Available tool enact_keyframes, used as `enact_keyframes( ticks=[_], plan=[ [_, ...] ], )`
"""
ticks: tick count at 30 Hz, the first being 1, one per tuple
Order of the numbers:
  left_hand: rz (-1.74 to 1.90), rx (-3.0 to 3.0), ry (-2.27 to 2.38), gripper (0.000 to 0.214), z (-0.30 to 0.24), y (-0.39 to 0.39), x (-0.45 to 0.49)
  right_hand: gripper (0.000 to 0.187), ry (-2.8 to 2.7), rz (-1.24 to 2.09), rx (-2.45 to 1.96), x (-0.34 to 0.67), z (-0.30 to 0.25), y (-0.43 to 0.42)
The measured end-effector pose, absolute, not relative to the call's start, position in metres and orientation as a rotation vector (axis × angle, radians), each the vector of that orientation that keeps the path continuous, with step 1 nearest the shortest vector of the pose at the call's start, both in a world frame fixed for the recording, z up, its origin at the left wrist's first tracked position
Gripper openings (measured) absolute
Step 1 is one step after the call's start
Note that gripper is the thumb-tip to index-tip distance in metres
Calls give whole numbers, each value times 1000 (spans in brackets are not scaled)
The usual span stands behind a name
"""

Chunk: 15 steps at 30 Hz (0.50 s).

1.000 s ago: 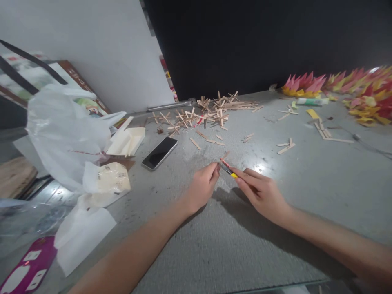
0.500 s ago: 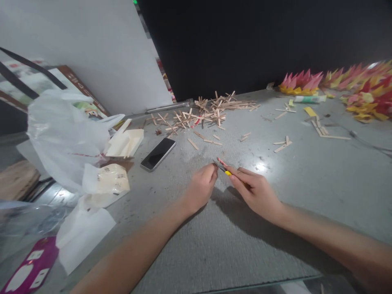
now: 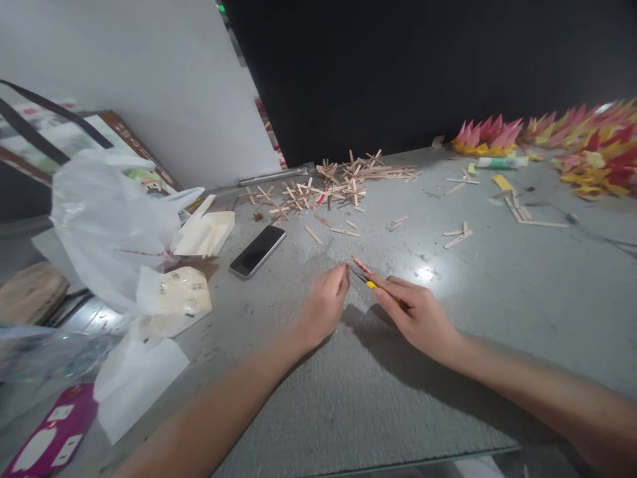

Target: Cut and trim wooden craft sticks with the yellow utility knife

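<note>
In the middle of the head view, just above the grey table, my left hand (image 3: 327,300) is closed in a pinch. Whatever its fingertips hold is hidden or too small to make out. My right hand (image 3: 415,312) is wrapped round a yellow cutter (image 3: 371,284), whose narrow dark metal end points toward the left fingertips. A small red-and-white piece (image 3: 360,265) sticks out past the right index finger; I cannot tell whether it belongs to the cutter. Beyond both hands lie loose wooden sticks (image 3: 345,232) and a heap of joined wooden sticks (image 3: 348,182).
A phone (image 3: 257,251) lies left of the hands. Farther left are a white plastic bag (image 3: 109,226), a food tray (image 3: 219,229), wrapping paper (image 3: 142,385) and a purple power strip (image 3: 54,431). Pink and yellow paper flowers (image 3: 488,136) and a glue tube (image 3: 500,162) are at back right.
My left hand has shifted slightly left, and a small gap shows between its fingertips and the cutter's end. My right hand stays almost in place, still holding the cutter.
</note>
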<state>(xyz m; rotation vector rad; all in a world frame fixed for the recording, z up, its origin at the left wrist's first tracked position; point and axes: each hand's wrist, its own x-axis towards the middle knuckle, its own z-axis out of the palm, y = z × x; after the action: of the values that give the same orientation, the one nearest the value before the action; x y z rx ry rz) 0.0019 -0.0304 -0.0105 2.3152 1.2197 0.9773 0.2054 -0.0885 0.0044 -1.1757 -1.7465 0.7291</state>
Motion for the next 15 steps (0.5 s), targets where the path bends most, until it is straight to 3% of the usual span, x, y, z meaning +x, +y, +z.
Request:
enact_keyframes(
  ticks=[15],
  plan=[
    [996,2366,1112,27,-11,-32,2,40,-1689,807,-1211,205,7,-93]
  ],
)
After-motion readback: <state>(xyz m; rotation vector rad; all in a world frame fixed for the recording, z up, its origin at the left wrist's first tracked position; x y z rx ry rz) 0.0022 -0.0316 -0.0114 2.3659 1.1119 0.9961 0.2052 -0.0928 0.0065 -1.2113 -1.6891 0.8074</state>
